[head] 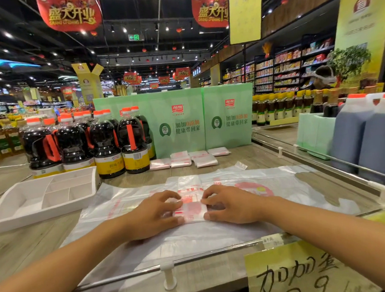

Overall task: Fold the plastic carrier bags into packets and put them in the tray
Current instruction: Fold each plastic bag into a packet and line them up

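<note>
Where we work: a long wood-grain counter (45, 242) with a metal rail along its near edge.
Backdrop: two pale green printed display boards (178, 124) stand upright at the counter's far side.
Spread bag: a flat clear plastic carrier bag with red print (292, 184) lies open across the counter in front of us, under both our hands.
Bottles: dark sauce bottles with orange caps (106, 142) stand clustered at the far left, just behind the tray.
Tray: a white divided plastic tray (27, 203) sits on the counter just beside the spread bag's left edge.
Left hand (155, 213): our fingers are curled, thumb and fingertips pinching the left edge of the folded strip.
Right hand (231, 204): our fingers are curled the same way, pinching the strip's right edge.
Task's thing: a narrow folded strip of clear red-printed bag (192, 208) lies on top of the spread bag, between our two hands, well apart from the tray.
Finished work: small folded clear packets (181, 161) lie in a loose row at the foot of the green boards.
</note>
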Action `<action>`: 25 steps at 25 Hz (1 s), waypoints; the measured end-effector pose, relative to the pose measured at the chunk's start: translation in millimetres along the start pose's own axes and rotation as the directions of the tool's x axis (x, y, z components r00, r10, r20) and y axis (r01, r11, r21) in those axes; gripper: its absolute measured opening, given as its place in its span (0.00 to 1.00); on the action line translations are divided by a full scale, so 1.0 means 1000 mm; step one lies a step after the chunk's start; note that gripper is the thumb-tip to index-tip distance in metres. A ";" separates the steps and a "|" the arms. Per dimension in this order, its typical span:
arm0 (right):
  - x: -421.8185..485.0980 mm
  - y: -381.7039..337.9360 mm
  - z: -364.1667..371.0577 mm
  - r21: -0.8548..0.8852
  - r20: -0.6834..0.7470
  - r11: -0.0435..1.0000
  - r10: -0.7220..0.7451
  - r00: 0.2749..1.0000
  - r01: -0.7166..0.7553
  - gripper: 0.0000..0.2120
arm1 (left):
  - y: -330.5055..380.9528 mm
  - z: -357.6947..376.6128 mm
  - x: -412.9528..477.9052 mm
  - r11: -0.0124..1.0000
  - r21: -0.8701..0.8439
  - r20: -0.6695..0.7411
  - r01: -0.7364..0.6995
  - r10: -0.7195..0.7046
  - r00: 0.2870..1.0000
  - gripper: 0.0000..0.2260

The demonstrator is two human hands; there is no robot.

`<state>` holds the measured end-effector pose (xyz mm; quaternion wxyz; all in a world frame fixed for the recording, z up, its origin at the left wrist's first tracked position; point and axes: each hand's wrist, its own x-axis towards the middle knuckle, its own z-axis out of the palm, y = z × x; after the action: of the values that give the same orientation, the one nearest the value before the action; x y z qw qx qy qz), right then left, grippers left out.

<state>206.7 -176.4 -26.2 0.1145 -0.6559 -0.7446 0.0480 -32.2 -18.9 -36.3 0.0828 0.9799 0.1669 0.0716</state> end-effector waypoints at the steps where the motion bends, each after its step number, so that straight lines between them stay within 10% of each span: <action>1: 0.000 -0.001 0.000 0.010 -0.022 1.000 -0.024 0.999 0.024 0.25 | -0.001 0.000 -0.002 0.999 -0.014 -0.029 -0.031 0.030 0.999 0.34; 10: -0.001 -0.009 -0.004 0.039 -0.128 0.999 0.010 0.992 -0.005 0.27 | -0.001 -0.004 -0.006 0.988 -0.153 -0.070 0.026 -0.037 0.997 0.33; 15: 0.001 -0.013 -0.004 0.136 -0.213 0.991 0.048 0.976 -0.019 0.18 | 0.011 -0.005 -0.004 0.971 -0.239 -0.162 -0.006 -0.034 0.986 0.12; 23: 0.011 -0.005 0.002 0.284 -0.277 0.958 0.105 0.955 -0.023 0.17 | 0.025 -0.001 0.001 0.861 -0.499 -0.125 0.101 -0.187 0.974 0.06; 25: 0.013 -0.004 0.003 0.313 -0.275 0.949 0.122 0.954 -0.031 0.18 | 0.025 -0.002 0.001 0.829 -0.547 -0.132 0.116 -0.222 0.966 0.16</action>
<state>200.8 -163.9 -26.6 0.3209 -0.6586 -0.6770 0.0699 -23.4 -41.3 -30.0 0.3421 0.8877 0.2339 0.2008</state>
